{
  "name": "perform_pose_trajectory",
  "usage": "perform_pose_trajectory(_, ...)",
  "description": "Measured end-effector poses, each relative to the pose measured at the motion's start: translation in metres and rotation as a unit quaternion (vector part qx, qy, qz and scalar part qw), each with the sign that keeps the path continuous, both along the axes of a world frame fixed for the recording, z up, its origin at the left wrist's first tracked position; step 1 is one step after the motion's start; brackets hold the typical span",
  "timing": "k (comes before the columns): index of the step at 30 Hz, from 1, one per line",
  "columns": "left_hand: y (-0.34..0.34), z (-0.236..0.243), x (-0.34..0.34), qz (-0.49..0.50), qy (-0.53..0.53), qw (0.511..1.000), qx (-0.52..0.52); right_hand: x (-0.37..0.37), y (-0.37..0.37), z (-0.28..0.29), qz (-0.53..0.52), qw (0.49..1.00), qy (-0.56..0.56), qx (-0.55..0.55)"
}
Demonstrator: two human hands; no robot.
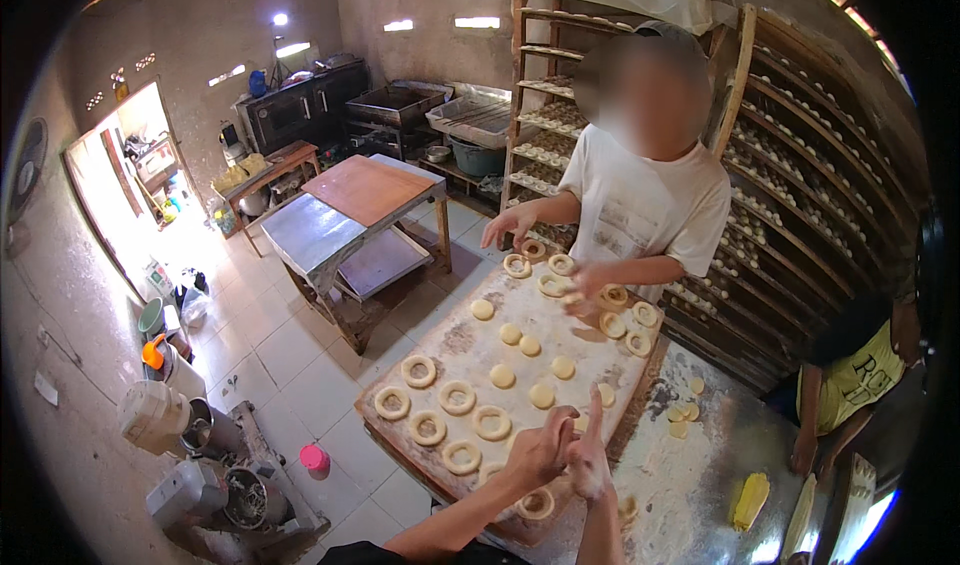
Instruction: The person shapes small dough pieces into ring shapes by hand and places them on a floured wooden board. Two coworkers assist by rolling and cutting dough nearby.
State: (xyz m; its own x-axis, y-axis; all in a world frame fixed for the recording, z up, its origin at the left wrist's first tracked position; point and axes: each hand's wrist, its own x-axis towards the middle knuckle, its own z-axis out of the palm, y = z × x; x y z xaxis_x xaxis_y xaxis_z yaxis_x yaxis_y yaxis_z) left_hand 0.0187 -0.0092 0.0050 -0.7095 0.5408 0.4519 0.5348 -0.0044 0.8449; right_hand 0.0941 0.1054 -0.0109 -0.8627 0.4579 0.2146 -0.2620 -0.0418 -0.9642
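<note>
Over the near side of a floured board (470, 335), my left hand (543, 452) and my right hand (590, 457) meet. The left one's fingers are curled, and whatever they may hold is hidden. My right hand stands edge-on against it, fingers stretched upward. Dough rings (491, 422) lie in rows to the left of my hands, and one dough ring (535, 504) sits below them. Flat dough rounds (541, 396) are scattered across the middle of the board. More dough rings (613, 325) lie at its far end.
Across the board a co-worker in a white shirt (640, 205) reaches over the far rings. Racks (800, 155) of dough pieces stand behind. A person in a yellow shirt (850, 375) is at right, near a floured metal table (690, 485). A low table (365, 190) and mixers (250, 495) stand left.
</note>
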Motion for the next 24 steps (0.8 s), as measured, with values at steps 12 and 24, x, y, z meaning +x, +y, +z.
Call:
perform_pose_trajectory(12,-0.081,-0.002,-0.160,-0.023,-0.032,0.998,-0.049,-0.168,-0.076,0.028,0.030,0.982,-0.091,0.164)
perform_pose_trajectory(24,-0.081,-0.012,-0.252,0.033,-0.035,0.999,-0.022,-0.271,-0.077,-0.017,0.069,0.987,-0.111,-0.095)
